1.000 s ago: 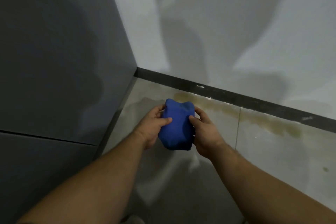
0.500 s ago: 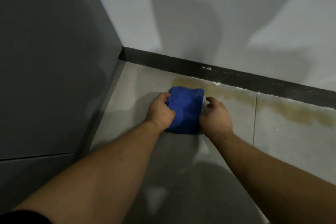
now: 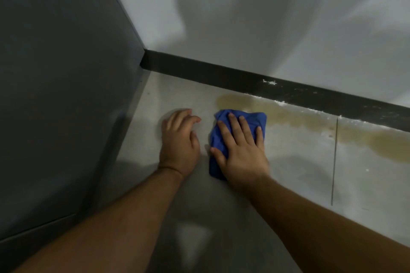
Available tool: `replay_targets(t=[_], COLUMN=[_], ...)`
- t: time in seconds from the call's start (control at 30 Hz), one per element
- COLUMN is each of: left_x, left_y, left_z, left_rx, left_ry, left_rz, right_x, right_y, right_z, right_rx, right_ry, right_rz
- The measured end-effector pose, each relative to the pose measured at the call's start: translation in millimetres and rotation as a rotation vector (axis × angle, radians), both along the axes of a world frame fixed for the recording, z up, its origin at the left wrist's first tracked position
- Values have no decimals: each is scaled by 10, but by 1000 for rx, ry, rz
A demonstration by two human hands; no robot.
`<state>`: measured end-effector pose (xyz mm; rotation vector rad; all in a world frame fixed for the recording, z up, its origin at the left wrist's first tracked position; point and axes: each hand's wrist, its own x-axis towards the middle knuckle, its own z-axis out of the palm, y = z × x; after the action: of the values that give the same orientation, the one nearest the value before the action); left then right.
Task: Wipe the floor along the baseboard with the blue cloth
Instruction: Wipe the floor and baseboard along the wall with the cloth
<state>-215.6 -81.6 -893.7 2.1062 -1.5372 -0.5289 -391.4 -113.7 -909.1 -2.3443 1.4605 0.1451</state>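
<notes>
- Down in the corner by the dark baseboard, the blue cloth lies bunched on the grey floor, near the baseboard, not touching it.
- Right hand presses flat on the cloth, fingers spread, palm down, no grip.
- Left hand rests on the bare floor just beside the cloth, fingers loosely curled, holding nothing.
- A yellowish stain runs along the baseboard; the cloth's far edge touches its near end.
- 1 dark grey panel stands left.

No readable text, labels, brands or numbers anywhere (wall, baseboard, floor all unmarked).
</notes>
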Motion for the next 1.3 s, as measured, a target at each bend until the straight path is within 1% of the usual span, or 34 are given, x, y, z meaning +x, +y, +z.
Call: replay_targets(t=[0.07,0.17,0.27,0.33,0.47,0.53,0.63,0.77,0.87,0.93,1.03,1.17,1.23,1.3], left_x=[57,106,68,48,49,35,17,0,-3,3,15,15,24,16], left_y=[10,34,55,63,70,63,52,60,56,62,70,57,62,61], left_z=[-47,-142,-209,-231,-239,-234,-230,-222,-225,-233,-246,-273,-287,-278], left_rx=[57,133,151,141,149,159,164,164,174,179,168,160,165,168], left_ry=[-56,-153,-216,-245,-286,-292,-308,-326,-346,-369,-374,-378,-383,-387], left_rz=[-8,-45,-44,-43,-44,-47,-44,-38,-44,-50,-51,-52,-49,-64], right_x=[-29,-26,78,168,88,-20,-101,-25,129,210,202,1,-34,10], right_y=[65,118,-91,-349,-751,-704,-465,-323,-477,-657,-826,-577,-386,-313], right_z=[10,17,5,-2,-46,-71,-52,-9,-13,-22,-43,-42,-36,-5], right_rx=[-25,-49,-55,-56,-72,-77,-71,-55,-47,-51,-72,-82,-69,-48], right_ry=[3,-18,-43,-34,73,92,66,30,-5,-14,6,-13,23,52], right_rz=[17,118,232,257,143,100,61,79,192,218,178,21,30,91])
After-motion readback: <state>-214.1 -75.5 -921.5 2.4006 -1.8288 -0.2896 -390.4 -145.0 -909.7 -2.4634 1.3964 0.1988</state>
